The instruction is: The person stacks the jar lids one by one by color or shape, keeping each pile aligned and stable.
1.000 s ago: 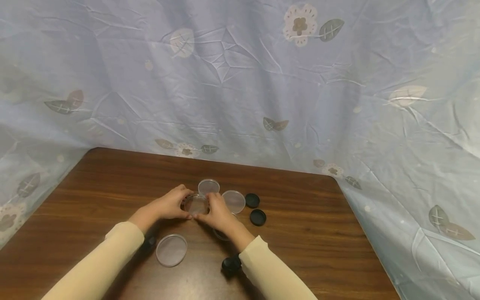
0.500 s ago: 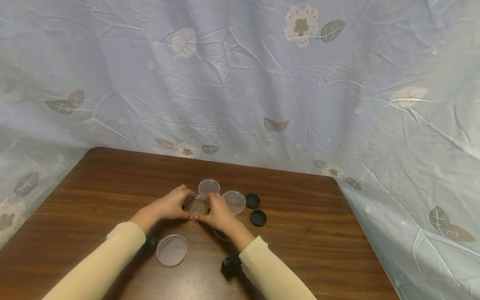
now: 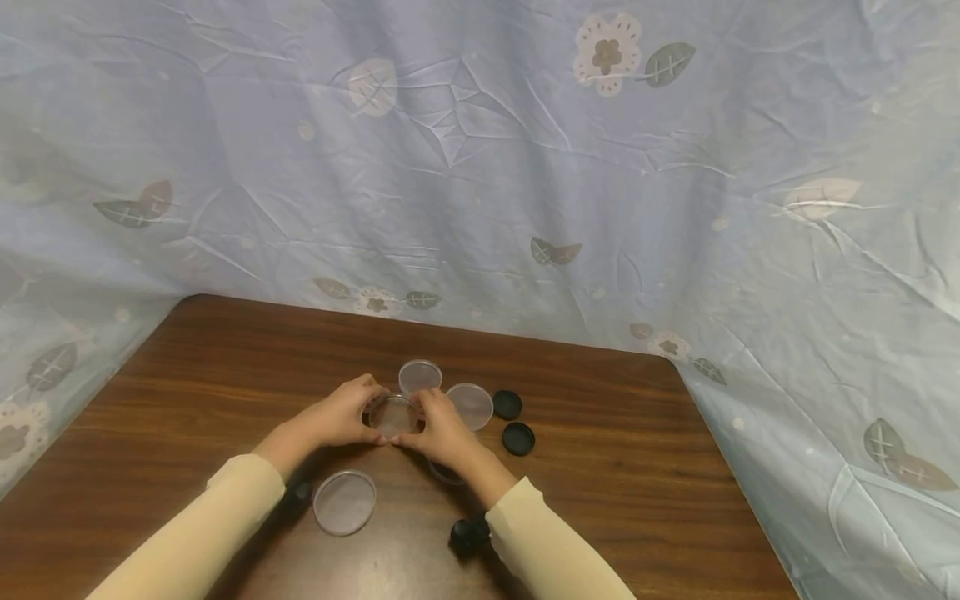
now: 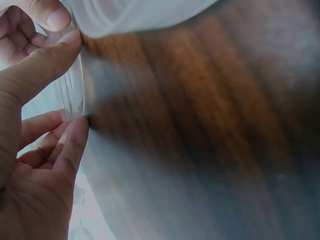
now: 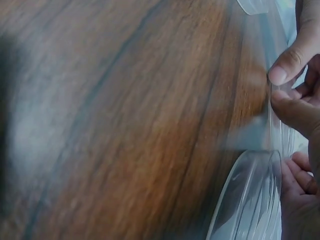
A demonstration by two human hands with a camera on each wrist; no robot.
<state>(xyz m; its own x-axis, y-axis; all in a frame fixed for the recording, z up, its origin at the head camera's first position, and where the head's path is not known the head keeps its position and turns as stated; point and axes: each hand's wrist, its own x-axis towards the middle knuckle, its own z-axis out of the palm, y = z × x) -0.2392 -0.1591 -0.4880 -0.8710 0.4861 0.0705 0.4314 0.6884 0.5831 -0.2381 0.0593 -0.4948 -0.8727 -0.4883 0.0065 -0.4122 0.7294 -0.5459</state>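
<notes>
In the head view, my left hand (image 3: 337, 417) and right hand (image 3: 444, 435) grip a clear petri dish (image 3: 393, 418) from opposite sides. The thumbs lie close together at its near edge, fingers curving round the far side. From the left wrist, the dish's thin clear wall (image 4: 75, 92) shows between thumb and fingertips. The right wrist view shows both thumbs at the rim. A second dish piece (image 3: 420, 377) lies just behind the held one, and another (image 3: 470, 407) to its right. Partly hidden under my right forearm is a further clear round piece (image 3: 444, 475).
Nearer me on the brown wooden table (image 3: 615, 500) lies one more clear round dish piece (image 3: 344, 502). Two black round caps, one farther back (image 3: 507, 405) and one nearer (image 3: 518, 438), sit right of the dishes. A patterned pale cloth (image 3: 480, 208) hangs around the table.
</notes>
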